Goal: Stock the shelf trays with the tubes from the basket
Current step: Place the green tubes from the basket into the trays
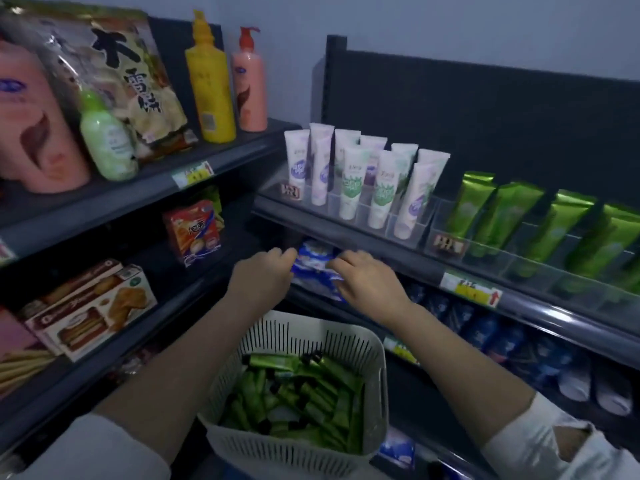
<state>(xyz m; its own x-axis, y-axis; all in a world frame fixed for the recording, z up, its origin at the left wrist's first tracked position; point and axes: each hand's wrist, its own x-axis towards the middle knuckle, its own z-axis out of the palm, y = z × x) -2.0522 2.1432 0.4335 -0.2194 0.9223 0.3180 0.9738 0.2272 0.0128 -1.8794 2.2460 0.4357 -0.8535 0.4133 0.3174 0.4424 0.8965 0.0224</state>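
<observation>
**Set the blue one down, then fill the green trays**

Head view. Both your hands are in the middle of the frame, reaching in under the edge of the upper shelf (381, 242). Your left hand (266, 275) pinches the left end of a blue and white thing (313, 261) with its fingertips. Your right hand (367, 282) has its fingers curled on the right end. It is too blurry to tell if it is a tube or a packet. It sits at the front of the lower shelf, left of a row of blue tubes (485, 327).

The basket (277, 445) is at the bottom middle of the frame, just under your arms. Lots of green tubes (304, 393) lie in it in a heap, so I think most of the job is not done yet. The clear trays (540, 271) are at the right of the frame, on the upper shelf. Standing green tubes (554, 230) lean in them, and the front parts look bare. White tubes (349, 181) stand in the trays to their left.

To do this step well, hold the blue and white thing by both ends and set it down straight, so it does not slide off the shelf. Let go only when it sits by itself. Then I would take one green tube at a time from the basket. Stand it flat end up like the others, in a front gap. Mind the shelf edge above your knuckles.
</observation>
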